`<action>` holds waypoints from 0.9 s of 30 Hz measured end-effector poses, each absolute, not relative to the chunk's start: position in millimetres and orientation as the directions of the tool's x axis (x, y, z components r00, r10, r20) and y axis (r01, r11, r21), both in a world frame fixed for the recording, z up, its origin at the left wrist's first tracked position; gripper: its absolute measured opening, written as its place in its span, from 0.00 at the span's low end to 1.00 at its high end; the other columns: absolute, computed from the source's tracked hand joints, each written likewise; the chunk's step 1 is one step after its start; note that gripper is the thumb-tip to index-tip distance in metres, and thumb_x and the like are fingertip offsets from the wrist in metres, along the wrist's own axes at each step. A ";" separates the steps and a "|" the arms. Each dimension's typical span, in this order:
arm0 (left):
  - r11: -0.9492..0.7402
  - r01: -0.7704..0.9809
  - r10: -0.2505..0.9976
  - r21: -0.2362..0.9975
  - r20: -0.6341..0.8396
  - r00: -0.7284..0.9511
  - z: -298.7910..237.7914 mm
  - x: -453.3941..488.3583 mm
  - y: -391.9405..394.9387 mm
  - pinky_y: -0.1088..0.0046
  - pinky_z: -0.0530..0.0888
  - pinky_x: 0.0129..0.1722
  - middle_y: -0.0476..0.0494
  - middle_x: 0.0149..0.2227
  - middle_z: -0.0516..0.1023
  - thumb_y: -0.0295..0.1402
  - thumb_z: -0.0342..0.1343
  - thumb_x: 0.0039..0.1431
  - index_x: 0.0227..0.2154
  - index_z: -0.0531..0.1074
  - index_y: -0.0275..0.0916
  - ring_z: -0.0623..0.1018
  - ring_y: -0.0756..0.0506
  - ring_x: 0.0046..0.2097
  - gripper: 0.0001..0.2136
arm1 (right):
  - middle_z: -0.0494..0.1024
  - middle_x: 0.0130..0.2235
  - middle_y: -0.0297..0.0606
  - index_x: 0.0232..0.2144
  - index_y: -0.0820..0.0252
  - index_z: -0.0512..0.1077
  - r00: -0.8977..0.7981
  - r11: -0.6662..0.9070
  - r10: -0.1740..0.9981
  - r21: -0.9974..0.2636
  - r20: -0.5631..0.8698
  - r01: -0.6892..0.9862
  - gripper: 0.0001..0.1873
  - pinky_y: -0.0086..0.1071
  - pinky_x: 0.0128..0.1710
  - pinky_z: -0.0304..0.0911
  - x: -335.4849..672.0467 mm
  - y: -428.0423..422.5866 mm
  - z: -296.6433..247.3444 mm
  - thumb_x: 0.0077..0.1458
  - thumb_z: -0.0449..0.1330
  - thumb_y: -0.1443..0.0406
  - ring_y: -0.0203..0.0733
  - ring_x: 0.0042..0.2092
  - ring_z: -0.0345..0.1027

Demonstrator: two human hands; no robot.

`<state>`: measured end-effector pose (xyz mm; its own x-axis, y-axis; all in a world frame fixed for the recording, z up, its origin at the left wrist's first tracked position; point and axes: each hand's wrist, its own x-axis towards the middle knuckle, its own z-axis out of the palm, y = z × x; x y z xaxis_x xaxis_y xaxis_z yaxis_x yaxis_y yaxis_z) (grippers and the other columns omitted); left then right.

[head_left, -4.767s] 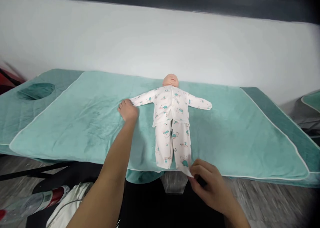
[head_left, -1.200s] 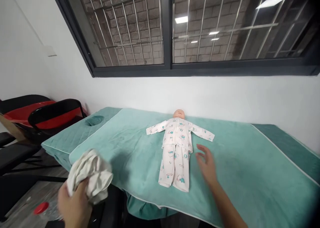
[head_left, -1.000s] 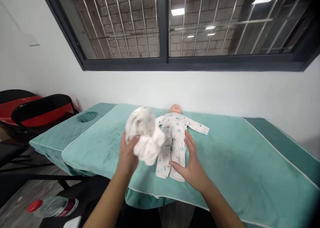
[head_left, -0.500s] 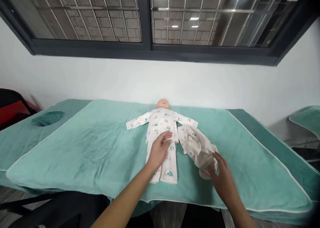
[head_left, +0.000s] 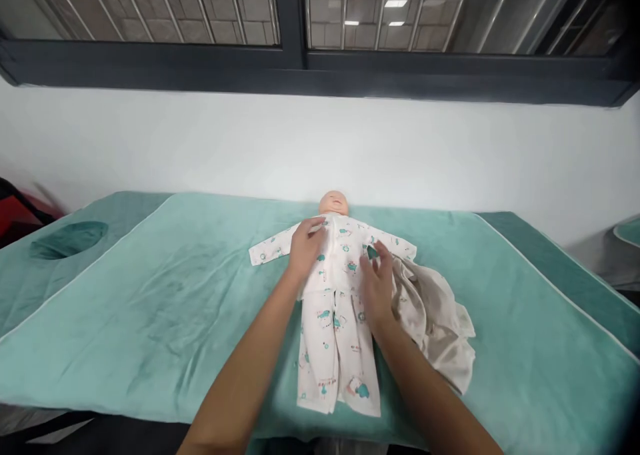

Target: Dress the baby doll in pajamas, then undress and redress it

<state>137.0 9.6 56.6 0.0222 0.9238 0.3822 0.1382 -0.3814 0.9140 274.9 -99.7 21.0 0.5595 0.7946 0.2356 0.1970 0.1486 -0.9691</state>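
Note:
A baby doll [head_left: 334, 203] in white printed pyjamas [head_left: 336, 322] lies face up on a teal towel [head_left: 150, 288], head toward the wall, arms spread. My left hand [head_left: 305, 247] rests on the doll's chest near its shoulder, fingers curled on the pyjama top. My right hand [head_left: 377, 283] lies on the doll's other side at the waist, fingers spread and open. A crumpled white cloth [head_left: 437, 322] lies on the towel just right of the doll, beside my right forearm.
The towel covers a padded massage bed [head_left: 560, 255] with a face hole [head_left: 67, 238] at the left end. A white wall and a dark-framed barred window [head_left: 300, 55] stand behind. Red-and-black furniture [head_left: 15, 215] shows at the far left.
The white cloth left my hands and now lies right of the doll. Both hands moved up onto the doll's torso. My view came closer to the bed.

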 end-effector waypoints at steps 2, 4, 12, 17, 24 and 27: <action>-0.426 0.252 0.904 0.869 0.417 0.089 53.2 145.4 28.8 0.63 0.72 0.53 0.41 0.49 0.76 0.30 0.53 0.59 0.42 0.77 0.40 0.76 0.43 0.50 0.11 | 0.58 0.65 0.45 0.58 0.58 0.59 0.663 0.078 0.716 -0.968 0.219 0.237 0.26 0.45 0.69 0.47 293.4 -77.5 8.6 0.59 0.53 0.57 0.45 0.67 0.51; -0.453 0.361 0.889 0.815 0.441 0.121 46.0 150.5 41.6 0.60 0.70 0.55 0.39 0.48 0.75 0.28 0.51 0.59 0.42 0.77 0.38 0.75 0.42 0.49 0.12 | 0.57 0.65 0.47 0.56 0.59 0.60 0.670 0.071 0.677 -0.934 0.303 0.351 0.24 0.45 0.69 0.45 318.0 -68.6 -1.6 0.59 0.52 0.58 0.45 0.67 0.50; -0.563 0.509 0.820 0.651 0.516 0.248 27.7 150.0 45.6 0.57 0.65 0.60 0.40 0.54 0.73 0.29 0.45 0.66 0.51 0.75 0.40 0.69 0.40 0.56 0.17 | 0.66 0.56 0.48 0.53 0.58 0.63 0.576 0.114 0.654 -0.817 0.489 0.565 0.20 0.44 0.60 0.58 343.7 -55.8 18.3 0.61 0.51 0.57 0.47 0.59 0.61; -0.592 0.510 0.799 0.624 0.536 0.271 26.0 145.9 45.3 0.58 0.64 0.60 0.39 0.55 0.71 0.29 0.43 0.67 0.54 0.73 0.41 0.69 0.41 0.57 0.18 | 0.75 0.42 0.39 0.41 0.56 0.67 0.288 0.096 0.894 -0.774 0.344 0.625 0.14 0.33 0.40 0.63 287.5 -7.7 52.1 0.61 0.52 0.54 0.40 0.39 0.69; -0.528 0.495 0.847 0.690 0.475 0.241 27.9 143.7 42.5 0.58 0.64 0.61 0.38 0.57 0.69 0.29 0.44 0.67 0.53 0.73 0.41 0.67 0.41 0.58 0.17 | 0.74 0.34 0.38 0.32 0.58 0.67 0.105 0.006 0.972 -0.471 0.209 0.882 0.13 0.32 0.35 0.52 276.8 33.3 65.5 0.63 0.50 0.58 0.41 0.34 0.66; -0.521 0.525 0.850 0.673 0.466 0.245 28.9 143.7 37.0 0.57 0.64 0.60 0.40 0.58 0.68 0.30 0.42 0.68 0.54 0.72 0.44 0.67 0.41 0.58 0.18 | 0.74 0.32 0.36 0.29 0.57 0.67 0.071 0.070 0.968 -0.533 0.239 0.843 0.14 0.31 0.34 0.50 286.7 36.7 59.2 0.64 0.49 0.59 0.39 0.33 0.64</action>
<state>143.7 37.0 28.9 0.2454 0.8499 0.4663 0.5250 -0.5208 0.6731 286.7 36.7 59.2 0.0711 0.9684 0.2392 0.8434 0.0697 -0.5328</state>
